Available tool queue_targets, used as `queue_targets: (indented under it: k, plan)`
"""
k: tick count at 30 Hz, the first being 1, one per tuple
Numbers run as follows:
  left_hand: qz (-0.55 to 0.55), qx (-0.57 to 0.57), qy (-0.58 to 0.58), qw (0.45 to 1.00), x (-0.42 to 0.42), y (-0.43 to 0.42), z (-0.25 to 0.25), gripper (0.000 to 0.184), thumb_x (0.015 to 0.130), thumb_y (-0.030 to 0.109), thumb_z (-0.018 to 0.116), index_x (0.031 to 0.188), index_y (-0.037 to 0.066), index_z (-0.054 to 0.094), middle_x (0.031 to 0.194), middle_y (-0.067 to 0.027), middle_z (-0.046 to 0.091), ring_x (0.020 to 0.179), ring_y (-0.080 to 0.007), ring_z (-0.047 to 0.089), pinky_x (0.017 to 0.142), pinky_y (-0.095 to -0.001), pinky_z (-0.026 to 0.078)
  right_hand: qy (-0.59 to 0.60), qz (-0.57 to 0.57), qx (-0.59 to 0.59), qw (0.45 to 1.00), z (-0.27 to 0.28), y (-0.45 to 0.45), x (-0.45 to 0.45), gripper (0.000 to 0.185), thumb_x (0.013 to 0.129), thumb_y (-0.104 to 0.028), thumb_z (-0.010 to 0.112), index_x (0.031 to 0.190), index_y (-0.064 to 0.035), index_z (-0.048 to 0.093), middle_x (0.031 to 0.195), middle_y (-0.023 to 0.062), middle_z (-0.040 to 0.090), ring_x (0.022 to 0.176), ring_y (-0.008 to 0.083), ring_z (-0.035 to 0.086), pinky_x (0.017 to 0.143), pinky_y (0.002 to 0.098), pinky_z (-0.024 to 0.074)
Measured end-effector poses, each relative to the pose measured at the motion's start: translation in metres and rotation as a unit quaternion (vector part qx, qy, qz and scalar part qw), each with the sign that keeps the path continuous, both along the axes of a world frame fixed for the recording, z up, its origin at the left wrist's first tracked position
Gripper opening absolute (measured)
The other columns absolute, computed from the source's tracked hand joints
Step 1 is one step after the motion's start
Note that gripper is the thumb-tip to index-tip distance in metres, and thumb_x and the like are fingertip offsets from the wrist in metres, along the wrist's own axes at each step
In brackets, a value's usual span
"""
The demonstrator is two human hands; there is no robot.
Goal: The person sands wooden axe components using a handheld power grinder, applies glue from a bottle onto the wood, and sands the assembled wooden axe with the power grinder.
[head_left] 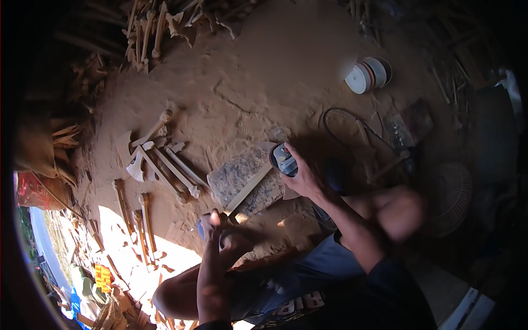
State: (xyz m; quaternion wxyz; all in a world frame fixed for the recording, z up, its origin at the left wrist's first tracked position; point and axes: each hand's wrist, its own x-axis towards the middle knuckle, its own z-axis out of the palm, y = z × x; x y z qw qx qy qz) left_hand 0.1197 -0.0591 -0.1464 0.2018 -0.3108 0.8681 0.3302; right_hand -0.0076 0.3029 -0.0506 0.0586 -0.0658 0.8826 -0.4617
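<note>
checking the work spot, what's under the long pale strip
Under the pale strip is the mottled block, showing on both sides. The block's surface directly beneath is covered; whether they touch can't be told.

Between left hand [210, 224] and right hand [301, 175], a strip [249, 191] crosses over a block [231, 171]; bones [159, 172] lie left, a bucket [365, 76] ahead right.

L hand [212, 221] grips lower end of a long pale strip [250, 190] angled over stone block [224, 179]; R hand [301, 175] holds power tool [282, 159] at other end. Bones [175, 167] on sandy ground [192, 118], white bucket [366, 76] farther off, round wire guard [450, 192] nr R knee [404, 212].
</note>
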Motion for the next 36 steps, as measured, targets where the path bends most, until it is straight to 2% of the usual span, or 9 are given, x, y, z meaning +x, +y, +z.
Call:
queue_targets:
  k: [7,13,16,18,21,26,29,32,36]
  plan:
    - [0.053,0.007,0.032,0.998,0.019,-0.024,-0.061,0.025,0.083,0.025,0.069,0.073,0.004,0.059,0.058,-0.0068,0.058,0.044,-0.018,0.054,0.041,-0.0356,0.04,0.014,-0.093,-0.083,0.992,-0.019,0.013,-0.022,0.089,0.081,-0.011,0.08,0.158,-0.0023,0.036,0.145,0.0212,0.056,0.132,0.0311,0.057,0.114,0.0374,0.0423]
    - [0.006,0.07,0.056,0.996,0.015,-0.013,-0.027,0.034,0.086,0.03,0.073,0.07,0.006,0.055,0.057,-0.0042,0.056,0.044,-0.0128,0.05,0.04,-0.0322,0.036,-0.031,0.083,0.072,0.994,0.041,-0.027,0.027,0.085,0.076,-0.019,0.08,0.153,-0.0098,0.044,0.139,0.0235,0.06,0.124,0.0412,0.061,0.1,0.048,0.054]
    - [-0.033,0.137,0.13,0.981,0.019,-0.022,-0.031,0.06,0.089,0.062,0.07,0.069,0.008,0.053,0.058,-0.0016,0.055,0.044,-0.0105,0.048,0.039,-0.0293,0.034,-0.152,0.112,0.09,0.978,0.047,-0.032,0.036,0.088,0.077,-0.026,0.081,0.156,-0.0161,0.043,0.14,0.0217,0.061,0.123,0.0425,0.062,0.102,0.0479,0.0537]
    - [-0.04,0.1,0.112,0.988,0.02,-0.014,-0.025,0.075,0.088,0.08,0.06,0.068,0.008,0.053,0.057,-0.0011,0.054,0.043,-0.01,0.046,0.039,-0.0292,0.032,-0.034,0.053,0.093,0.994,0.033,-0.022,0.032,0.089,0.077,-0.026,0.081,0.156,-0.016,0.042,0.14,0.0216,0.061,0.122,0.0431,0.063,0.102,0.0481,0.0536]
    - [0.005,0.157,0.103,0.982,0.02,-0.018,-0.028,0.067,0.09,0.068,0.067,0.067,0.007,0.053,0.057,-0.0014,0.054,0.043,-0.0105,0.046,0.039,-0.0297,0.032,-0.052,-0.013,0.056,0.997,0.035,0.002,0.012,0.087,0.076,-0.017,0.08,0.155,-0.0101,0.043,0.143,0.0234,0.058,0.129,0.0378,0.059,0.108,0.0449,0.0494]
    - [0.017,0.11,0.085,0.99,0.018,-0.014,-0.027,0.048,0.091,0.045,0.07,0.067,0.007,0.054,0.056,-0.0031,0.054,0.042,-0.0121,0.046,0.039,-0.0309,0.032,0.11,-0.094,-0.055,0.988,-0.036,0.025,-0.018,0.084,0.078,-0.009,0.078,0.153,-0.0008,0.042,0.144,0.0226,0.058,0.133,0.0367,0.057,0.113,0.0412,0.0445]
    - [0.027,0.123,0.087,0.988,0.015,-0.014,-0.025,0.041,0.091,0.036,0.069,0.068,0.005,0.054,0.056,-0.0052,0.054,0.041,-0.0141,0.045,0.038,-0.0326,0.033,0.058,-0.089,-0.118,0.987,-0.032,0.015,-0.009,0.084,0.077,-0.01,0.079,0.152,-0.0004,0.043,0.144,0.023,0.058,0.132,0.0376,0.058,0.113,0.0412,0.0446]
    - [0.061,0.197,0.114,0.972,0.014,-0.006,-0.012,0.038,0.09,0.031,0.066,0.068,0.002,0.055,0.055,-0.0077,0.053,0.039,-0.017,0.044,0.038,-0.0343,0.033,0.05,0.012,-0.004,0.999,0.006,0.007,0.009,0.087,0.079,-0.013,0.082,0.156,-0.0047,0.041,0.147,0.0232,0.055,0.134,0.0355,0.057,0.113,0.0404,0.0447]
    - [0.072,0.205,0.069,0.974,0.009,-0.009,-0.004,0.065,0.091,0.066,0.067,0.069,0.006,0.061,0.056,-0.0016,0.054,0.044,-0.0116,0.048,0.04,-0.03,0.035,0.042,-0.004,0.018,0.999,0.022,0.007,0.011,0.087,0.078,-0.015,0.083,0.154,-0.0042,0.043,0.145,0.0246,0.056,0.132,0.0386,0.057,0.111,0.0418,0.0464]
